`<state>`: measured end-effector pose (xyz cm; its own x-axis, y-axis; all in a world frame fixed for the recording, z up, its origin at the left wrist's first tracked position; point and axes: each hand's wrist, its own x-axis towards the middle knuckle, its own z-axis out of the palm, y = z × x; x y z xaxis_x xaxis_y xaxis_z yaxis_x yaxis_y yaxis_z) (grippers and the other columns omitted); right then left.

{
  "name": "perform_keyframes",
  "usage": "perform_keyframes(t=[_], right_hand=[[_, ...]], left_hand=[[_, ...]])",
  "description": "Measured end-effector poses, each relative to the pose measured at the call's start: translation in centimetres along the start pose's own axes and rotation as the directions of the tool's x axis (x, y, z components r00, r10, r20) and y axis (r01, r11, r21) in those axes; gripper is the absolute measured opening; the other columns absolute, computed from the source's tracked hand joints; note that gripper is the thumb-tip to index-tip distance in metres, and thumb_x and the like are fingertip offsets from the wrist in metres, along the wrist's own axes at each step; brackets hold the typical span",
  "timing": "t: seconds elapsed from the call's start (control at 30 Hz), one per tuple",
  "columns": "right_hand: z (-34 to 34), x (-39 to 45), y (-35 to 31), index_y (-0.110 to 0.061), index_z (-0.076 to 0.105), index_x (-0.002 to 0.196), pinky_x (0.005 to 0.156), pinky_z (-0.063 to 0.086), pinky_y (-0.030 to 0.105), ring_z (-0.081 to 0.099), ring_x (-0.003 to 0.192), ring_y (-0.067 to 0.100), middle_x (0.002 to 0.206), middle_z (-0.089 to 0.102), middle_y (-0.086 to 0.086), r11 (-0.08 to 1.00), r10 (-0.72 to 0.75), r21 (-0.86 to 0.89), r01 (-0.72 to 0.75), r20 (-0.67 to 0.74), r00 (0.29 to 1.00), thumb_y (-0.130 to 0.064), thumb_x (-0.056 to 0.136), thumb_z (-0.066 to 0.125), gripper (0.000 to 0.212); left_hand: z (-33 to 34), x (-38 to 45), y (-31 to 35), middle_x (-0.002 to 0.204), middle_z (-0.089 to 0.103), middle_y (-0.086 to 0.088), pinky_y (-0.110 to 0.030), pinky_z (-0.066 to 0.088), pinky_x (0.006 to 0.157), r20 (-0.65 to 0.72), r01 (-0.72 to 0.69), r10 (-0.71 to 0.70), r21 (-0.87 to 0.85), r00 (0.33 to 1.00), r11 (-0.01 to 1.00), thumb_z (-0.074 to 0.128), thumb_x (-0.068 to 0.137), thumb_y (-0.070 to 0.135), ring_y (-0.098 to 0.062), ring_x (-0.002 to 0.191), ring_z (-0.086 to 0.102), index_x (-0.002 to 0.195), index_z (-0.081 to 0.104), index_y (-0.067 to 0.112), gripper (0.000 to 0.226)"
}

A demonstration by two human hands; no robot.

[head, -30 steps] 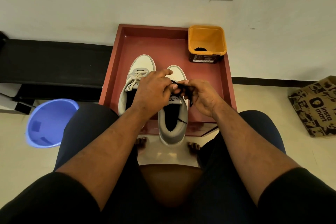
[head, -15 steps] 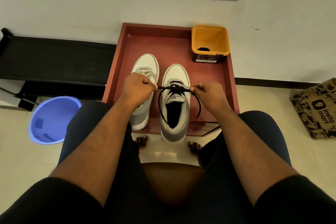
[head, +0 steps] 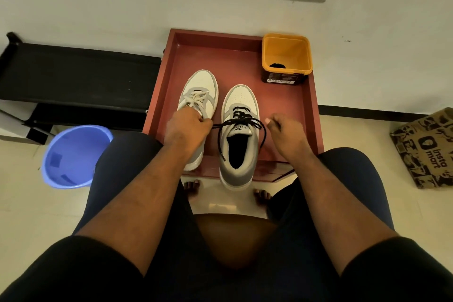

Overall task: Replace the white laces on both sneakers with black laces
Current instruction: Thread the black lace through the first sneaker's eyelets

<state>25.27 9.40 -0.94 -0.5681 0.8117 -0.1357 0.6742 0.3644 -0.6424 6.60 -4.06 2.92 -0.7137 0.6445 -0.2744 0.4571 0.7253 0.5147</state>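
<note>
Your red-brown rimmed tray (head: 289,115) fills centre frame, carrying two grey-and-white sneakers. The right sneaker (head: 239,154) wears the black lace (head: 241,119); the left sneaker (head: 199,95) keeps its white lace (head: 196,100). Your left hand (head: 187,127) pinches the black lace's end; your right hand (head: 285,130) hangs loosely curled, holding nothing. An orange square tub (head: 286,56) sits upper right.

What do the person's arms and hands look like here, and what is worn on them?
Both arms are bare from just above the elbow down. Black short sleeves cover the upper arms at the bottom of the picture. The left hand and the right hand wear no gloves. I can see no ring, watch or bracelet on either wrist or hand, and no markings on the sleeves.
</note>
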Motion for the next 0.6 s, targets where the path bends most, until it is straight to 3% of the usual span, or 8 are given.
perform_keyframes(t=[0.07, 0.1, 0.17, 0.23, 0.3, 0.37, 0.43, 0.6], right_hand=[[-0.5, -0.3, -0.4, -0.015, 0.057, 0.125, 0.092, 0.042, 0.026, 0.053, 0.109, 0.019, 0.122, 0.058, 0.002, 0.997, -0.070, -0.030, 0.068, -0.078, 0.994, -0.038, 0.097, 0.052, 0.037], [-0.8, -0.4, -0.7, -0.017, 0.057, 0.127, 0.095, 0.039, 0.030, 0.051, 0.113, 0.019, 0.126, 0.057, 0.002, 0.986, -0.156, -0.081, 0.148, -0.112, 0.981, -0.039, 0.094, 0.057, 0.040], [-0.7, -0.7, -1.7, -0.019, 0.062, 0.118, 0.089, 0.034, 0.030, 0.051, 0.108, 0.022, 0.116, 0.059, 0.001, 0.910, -0.374, -0.232, 0.343, -0.102, 0.922, -0.039, 0.085, 0.069, 0.039], [0.4, -1.0, -2.5, -0.018, 0.067, 0.107, 0.081, 0.036, 0.034, 0.054, 0.097, 0.026, 0.107, 0.060, 0.004, 0.796, -0.504, -0.393, 0.461, -0.007, 0.864, -0.036, 0.075, 0.078, 0.038], [1.6, -1.0, -2.9, -0.014, 0.069, 0.093, 0.074, 0.042, 0.037, 0.056, 0.088, 0.030, 0.098, 0.061, 0.006, 0.730, -0.542, -0.484, 0.482, 0.020, 0.840, -0.026, 0.071, 0.079, 0.027], [2.2, -0.9, -3.0, -0.010, 0.068, 0.083, 0.068, 0.046, 0.038, 0.057, 0.079, 0.029, 0.087, 0.061, 0.007, 0.728, -0.568, -0.480, 0.490, -0.022, 0.823, -0.015, 0.074, 0.075, 0.012], [2.0, -0.9, -3.1, -0.006, 0.067, 0.079, 0.068, 0.046, 0.038, 0.056, 0.075, 0.028, 0.082, 0.061, 0.009, 0.780, -0.552, -0.391, 0.489, -0.060, 0.832, -0.008, 0.078, 0.068, 0.003], [1.5, -1.3, -3.0, -0.007, 0.062, 0.085, 0.074, 0.035, 0.023, 0.050, 0.083, 0.017, 0.086, 0.059, 0.004, 0.935, -0.340, -0.137, 0.327, -0.086, 0.936, -0.015, 0.090, 0.061, 0.009]], left_hand=[[-0.4, -0.5, 0.5, 0.082, 0.064, -0.001, -0.028, 0.047, 0.058, -0.094, -0.081, 0.094, 0.134, 0.991, 0.988, 0.055, 0.092, 0.044, -0.018, 0.068, 0.062, 0.084, 0.066, 0.014, 0.033], [-0.4, -0.7, 0.9, 0.094, 0.064, 0.001, -0.029, 0.047, 0.063, -0.147, -0.154, 0.178, 0.161, 0.973, 0.975, 0.053, 0.094, 0.042, -0.018, 0.077, 0.062, 0.095, 0.067, 0.016, 0.029], [0.0, -1.0, 1.5, 0.111, 0.062, 0.000, -0.032, 0.049, 0.078, -0.133, -0.329, 0.344, 0.126, 0.929, 0.936, 0.053, 0.095, 0.030, -0.019, 0.096, 0.062, 0.115, 0.065, 0.018, 0.026], [1.1, -0.9, 1.7, 0.120, 0.062, -0.003, -0.036, 0.048, 0.094, 0.022, -0.424, 0.424, 0.053, 0.906, 0.904, 0.057, 0.093, 0.023, -0.020, 0.110, 0.059, 0.125, 0.062, 0.018, 0.033], [2.0, -0.7, 1.6, 0.120, 0.064, -0.005, -0.038, 0.048, 0.098, 0.143, -0.377, 0.377, -0.027, 0.915, 0.926, 0.061, 0.090, 0.020, -0.020, 0.111, 0.060, 0.127, 0.062, 0.018, 0.036], [2.4, -0.4, 1.4, 0.114, 0.069, -0.005, -0.038, 0.050, 0.097, 0.176, -0.291, 0.309, -0.117, 0.935, 0.949, 0.065, 0.089, 0.017, -0.019, 0.105, 0.064, 0.125, 0.064, 0.017, 0.036], [2.6, -0.1, 1.4, 0.105, 0.072, -0.006, -0.037, 0.052, 0.094, 0.152, -0.260, 0.284, -0.162, 0.947, 0.952, 0.067, 0.087, 0.014, -0.019, 0.098, 0.067, 0.122, 0.066, 0.015, 0.035], [3.5, -0.5, 1.4, 0.084, 0.067, -0.004, -0.040, 0.058, 0.078, 0.116, -0.148, 0.200, -0.352, 0.973, 0.924, 0.066, 0.082, 0.006, -0.022, 0.080, 0.066, 0.107, 0.068, 0.017, 0.027]])
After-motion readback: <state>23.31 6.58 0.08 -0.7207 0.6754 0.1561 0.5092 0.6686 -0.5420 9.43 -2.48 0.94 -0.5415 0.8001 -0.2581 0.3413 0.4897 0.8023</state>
